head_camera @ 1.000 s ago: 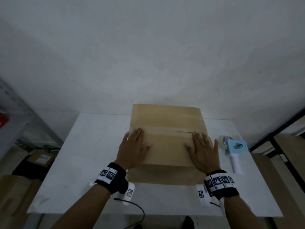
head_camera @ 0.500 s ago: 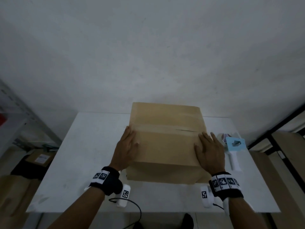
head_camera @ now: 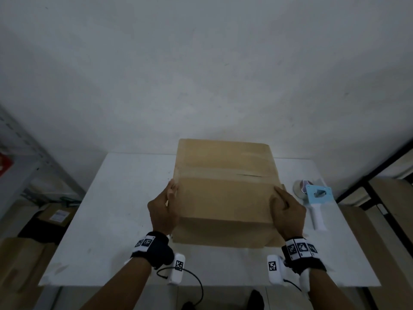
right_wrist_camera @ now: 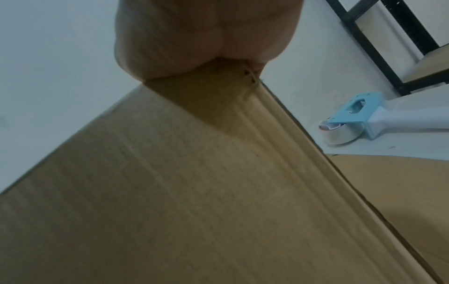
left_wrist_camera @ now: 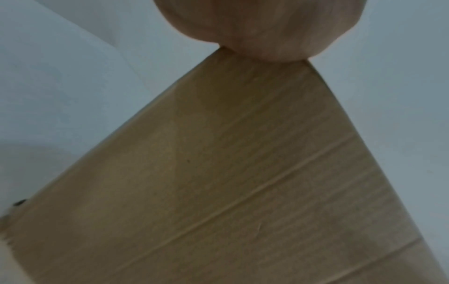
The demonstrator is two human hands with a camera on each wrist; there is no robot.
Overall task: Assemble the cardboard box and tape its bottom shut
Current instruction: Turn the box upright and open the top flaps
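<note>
White table [head_camera: 111,220] bears cardboard box [head_camera: 223,198]; left hand [head_camera: 162,211] and right hand [head_camera: 288,211] clasp its sides, curled fingers [head_camera: 279,199] half hidden.

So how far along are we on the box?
Done: cardboard box stands squared on the table, top flaps folded shut. In hand: left grip and right grip hold its sides. Remaining: a slit shows at the seam; whether tape is on, I cannot tell; tape dispenser lies beside it.

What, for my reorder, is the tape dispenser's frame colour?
Light blue, on the white-handled plastic tape dispenser; clearest in the right wrist view.
</note>
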